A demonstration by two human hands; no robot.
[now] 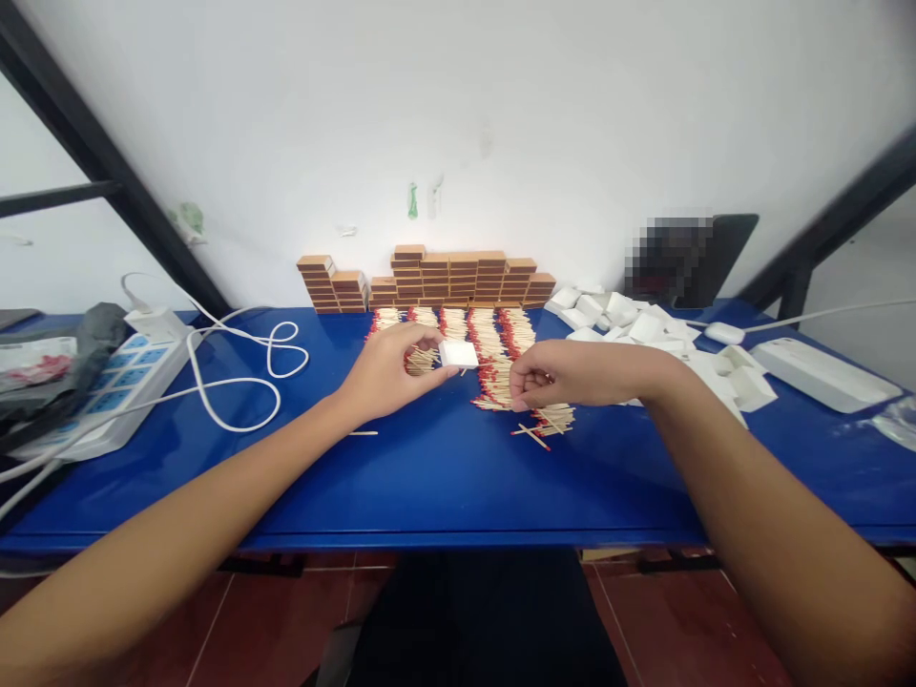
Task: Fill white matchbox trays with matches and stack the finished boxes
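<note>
Small white cardboard tray (458, 354), a shallow open-topped rectangle, sits pinched in the left hand (390, 372), thumb on its near edge and fingers on its far edge. The hand is partly closed around it and holds it just above the left part of the rows of red-tipped wooden matches (493, 348), which lie on the blue table (444, 477).

The right hand (572, 374) is at the right edge of the match rows, knuckles up, its fingers curled in and the tips drawn together against the matches. Whether any match is caught between the fingertips cannot be told. Just in front of the rows, under this hand, lies a small loose bundle of matches (552, 418) with a few sticks askew. A single loose match (364, 433) lies in front of the rows and to their left, near the left wrist.

Behind the match rows, against the white wall, stands a stepped stack of brown cardboard matchboxes (444, 277). To the right of the rows is a heap of empty white trays (630, 324), with a white mouse (724, 333) and a flat white oblong device (822, 374) farther right. Well to the left of the rows lie looping white cables (243, 382) and a white and pale-blue power strip (135, 377).
</note>
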